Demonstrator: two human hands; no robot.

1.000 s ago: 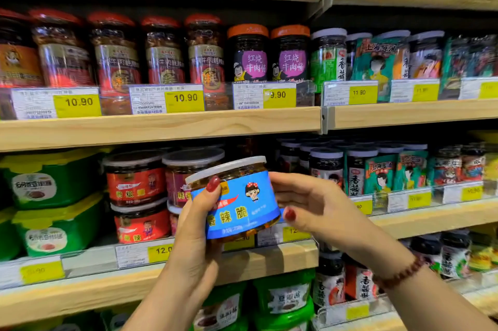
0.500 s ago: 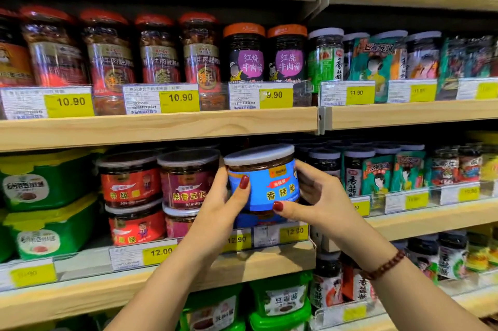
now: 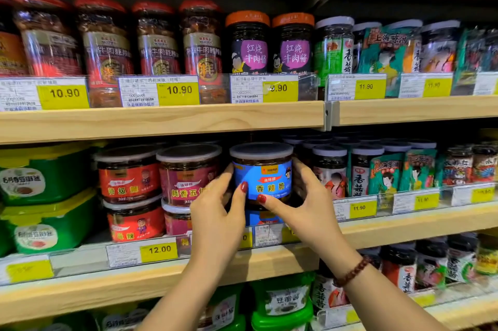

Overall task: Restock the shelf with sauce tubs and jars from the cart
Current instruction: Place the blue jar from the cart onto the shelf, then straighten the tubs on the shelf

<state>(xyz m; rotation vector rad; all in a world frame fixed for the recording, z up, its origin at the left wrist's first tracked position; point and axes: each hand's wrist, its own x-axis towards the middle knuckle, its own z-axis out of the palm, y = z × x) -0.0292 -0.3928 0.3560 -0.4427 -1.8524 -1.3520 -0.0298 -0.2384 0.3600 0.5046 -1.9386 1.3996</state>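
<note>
Head view | left hand (image 3: 215, 212) and right hand (image 3: 310, 206) curl round the sides of blue-labelled tub (image 3: 262, 174), thumbs on its glossy label | the tub was nearer the shelf (image 3: 269, 259) front edge half a second ago and now stands upright atop second blue tub (image 3: 262, 218) | round, frosted plastic lid, just beside maroon-labelled tub (image 3: 186, 174)

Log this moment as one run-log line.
step: stacking | object: blue-label tub atop lower blue tub, middle shelf | left grip: holding tub's left side | right grip: holding tub's right side | released: not yet
</note>
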